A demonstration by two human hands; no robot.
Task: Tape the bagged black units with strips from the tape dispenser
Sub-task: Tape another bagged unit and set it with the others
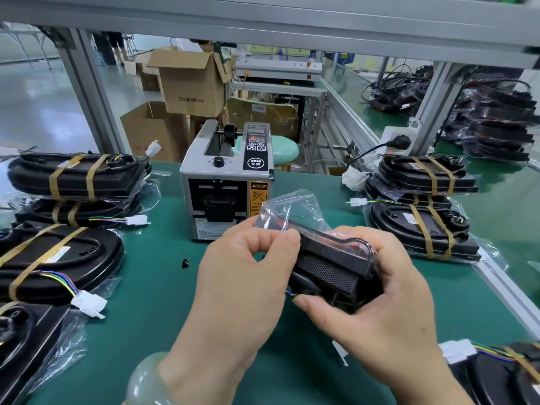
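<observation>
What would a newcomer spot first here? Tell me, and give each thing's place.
First come the two hands at near centre: the left hand pinches the clear bag and the right hand grips the bagged black unit above the green mat. Just behind them stands the grey tape dispenser. Stacks of taped black units lie to its left, and more to its right.
</observation>
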